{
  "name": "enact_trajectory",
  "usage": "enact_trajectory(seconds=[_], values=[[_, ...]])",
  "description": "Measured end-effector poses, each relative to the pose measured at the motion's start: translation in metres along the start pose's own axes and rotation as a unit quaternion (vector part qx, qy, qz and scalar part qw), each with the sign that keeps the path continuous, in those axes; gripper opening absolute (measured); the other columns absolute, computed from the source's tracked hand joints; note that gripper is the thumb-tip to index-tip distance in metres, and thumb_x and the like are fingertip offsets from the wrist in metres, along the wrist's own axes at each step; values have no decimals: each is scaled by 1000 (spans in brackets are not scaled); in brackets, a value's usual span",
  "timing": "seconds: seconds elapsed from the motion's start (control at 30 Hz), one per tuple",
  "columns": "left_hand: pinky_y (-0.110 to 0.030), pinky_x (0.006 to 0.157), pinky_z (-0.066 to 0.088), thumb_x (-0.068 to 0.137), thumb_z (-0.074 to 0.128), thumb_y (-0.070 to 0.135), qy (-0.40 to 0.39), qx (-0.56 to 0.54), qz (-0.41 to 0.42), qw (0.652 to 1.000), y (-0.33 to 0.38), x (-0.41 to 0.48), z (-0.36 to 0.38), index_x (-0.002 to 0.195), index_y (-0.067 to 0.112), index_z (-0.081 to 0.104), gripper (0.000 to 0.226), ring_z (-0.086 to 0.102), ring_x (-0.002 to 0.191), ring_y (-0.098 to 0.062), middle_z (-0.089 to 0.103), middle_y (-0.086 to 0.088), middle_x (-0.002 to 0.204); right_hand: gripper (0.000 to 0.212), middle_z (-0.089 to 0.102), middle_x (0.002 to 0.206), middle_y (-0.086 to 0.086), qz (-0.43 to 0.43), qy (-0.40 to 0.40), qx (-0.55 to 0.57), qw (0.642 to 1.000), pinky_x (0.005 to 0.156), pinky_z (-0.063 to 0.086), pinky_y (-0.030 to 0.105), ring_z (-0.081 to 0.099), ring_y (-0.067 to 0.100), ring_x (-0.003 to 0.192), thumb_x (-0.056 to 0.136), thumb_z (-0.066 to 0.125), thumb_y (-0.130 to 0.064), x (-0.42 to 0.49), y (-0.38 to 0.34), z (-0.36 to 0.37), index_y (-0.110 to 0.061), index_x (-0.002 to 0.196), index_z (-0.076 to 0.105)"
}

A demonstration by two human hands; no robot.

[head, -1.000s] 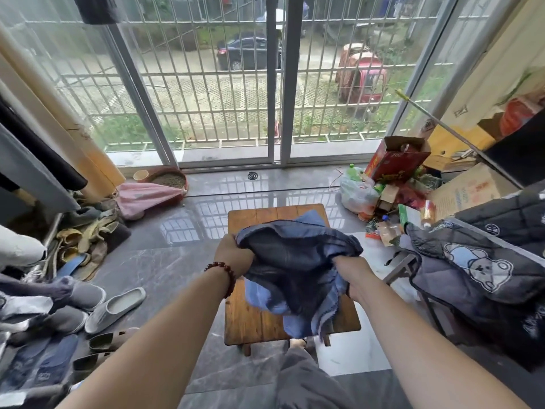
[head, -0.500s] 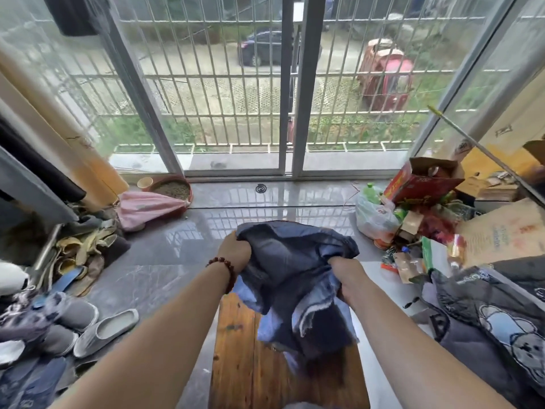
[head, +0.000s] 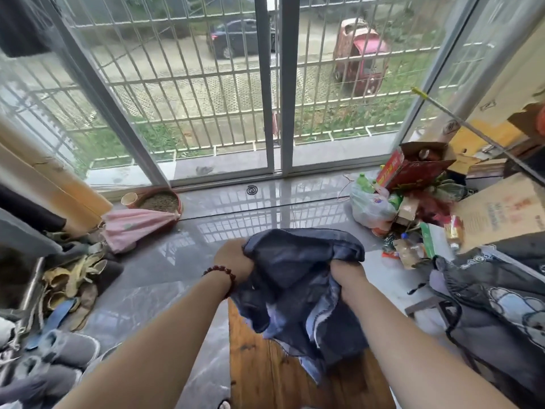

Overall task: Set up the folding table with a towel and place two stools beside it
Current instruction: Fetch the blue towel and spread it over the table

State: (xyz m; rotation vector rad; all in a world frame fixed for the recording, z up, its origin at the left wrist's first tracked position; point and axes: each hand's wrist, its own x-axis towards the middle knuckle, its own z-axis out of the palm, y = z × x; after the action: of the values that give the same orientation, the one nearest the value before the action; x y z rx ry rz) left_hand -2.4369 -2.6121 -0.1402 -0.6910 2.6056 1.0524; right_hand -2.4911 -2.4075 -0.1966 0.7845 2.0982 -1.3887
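Observation:
A crumpled dark blue towel [head: 298,284] hangs bunched between both my hands, above the far end of a small wooden table [head: 265,376]. My left hand [head: 233,261], with a bead bracelet at the wrist, grips the towel's left edge. My right hand [head: 346,274] grips its right side. The towel's lower folds droop onto the wooden top and hide part of it. No stool can be made out with certainty.
Shoes and slippers [head: 59,335] pile up at the left. A pink cloth [head: 132,225] and a bowl [head: 160,202] lie by the sliding glass door [head: 274,113]. Boxes, bags and bottles [head: 413,208] crowd the right, with a dark quilted jacket [head: 495,314] on a frame.
The view has tilted up and moved closer, so the table sits lower in frame. Both hands have lifted the towel slightly and kept their grip on it.

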Motion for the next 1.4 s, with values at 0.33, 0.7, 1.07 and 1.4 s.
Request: enact_trajectory(seconds=[0.33, 0.7, 1.07, 1.4], values=[[-27, 66, 38, 88, 39, 7, -48, -30, 31, 998, -24, 26, -13, 101, 8, 57, 23, 52, 85, -22, 59, -4, 92, 32, 57, 126, 20, 25, 75, 22, 997, 100, 41, 32, 53, 30, 120, 95, 43, -9, -17, 1, 8, 7, 123, 48], [-30, 68, 49, 54, 60, 31, -97, 89, 118, 984, -15, 49, -26, 92, 18, 59, 40, 64, 87, -20, 66, -1, 87, 30, 66, 83, 21, -29, 37, 69, 997, 68, 52, 37, 65, 31, 78, 58, 66, 3, -22, -5, -8, 3, 88, 62], [-32, 76, 41, 86, 45, 8, 31, 31, 53, 998, 1, 55, -35, 103, 13, 55, 20, 57, 92, -31, 61, -12, 99, 36, 54, 131, 23, -32, 50, -23, 998, 74, 37, 26, 53, 34, 119, 95, 48, -9, -7, -47, 6, 6, 128, 50], [-22, 66, 37, 80, 47, -6, 303, -187, 174, 918, 61, 65, -104, 107, 9, 52, 32, 49, 80, -14, 59, -2, 90, 26, 56, 102, 12, -229, 46, 135, 963, 68, 42, 27, 55, 17, 86, 94, 47, 1, -37, -154, -1, 1, 119, 52]])
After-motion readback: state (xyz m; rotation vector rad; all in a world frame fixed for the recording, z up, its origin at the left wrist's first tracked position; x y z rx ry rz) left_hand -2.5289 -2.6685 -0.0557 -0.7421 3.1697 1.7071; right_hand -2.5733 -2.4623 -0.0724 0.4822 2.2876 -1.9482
